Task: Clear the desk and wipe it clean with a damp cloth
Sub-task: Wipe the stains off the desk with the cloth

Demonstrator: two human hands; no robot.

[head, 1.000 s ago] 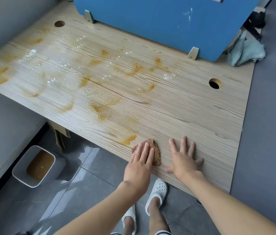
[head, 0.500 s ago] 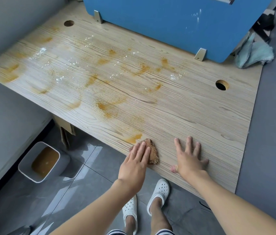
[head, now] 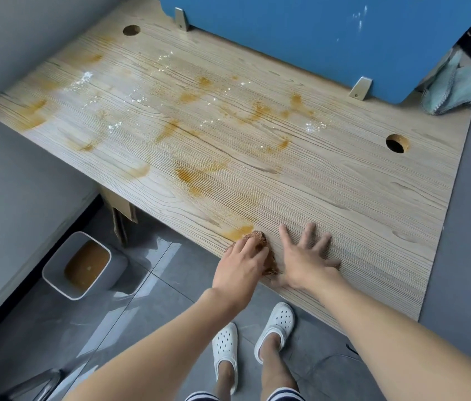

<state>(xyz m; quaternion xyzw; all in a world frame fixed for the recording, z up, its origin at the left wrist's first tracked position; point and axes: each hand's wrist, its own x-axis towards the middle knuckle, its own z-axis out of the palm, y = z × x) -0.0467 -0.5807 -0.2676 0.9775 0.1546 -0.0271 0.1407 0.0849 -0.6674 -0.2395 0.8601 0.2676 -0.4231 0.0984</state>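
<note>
Soft, even daylight, pretty bright. Glossy floor [head: 147, 285] catches white glare streaks, counter [head: 330, 192] edges bow from the wide lens, right hand [head: 306, 261] looks slightly smeared.

**Ochre Stains on Pale Woodgrain**

The desk [head: 344, 198] is pale beige-grey, with fine dark parallel grain lines and a few wavy knots. Orange-brown stains [head: 191, 180] smear its left and middle parts, and white specks [head: 314, 127] are scattered among them. At the desk's near edge is a rust-brown cloth [head: 260, 237]. Along its far edge runs a plain bright blue panel [head: 301, 39], flecked white, on silver-grey brackets [head: 360, 86]. At the far right corner lies a pale teal towel [head: 457, 88]. Below the desk's left side, a white bin [head: 117, 270] holds murky brown liquid on grey marbled floor tiles [head: 40, 328]. Beneath the near edge are white perforated clogs [head: 224, 347] and navy-and-white striped hems [head: 199, 397].
</note>
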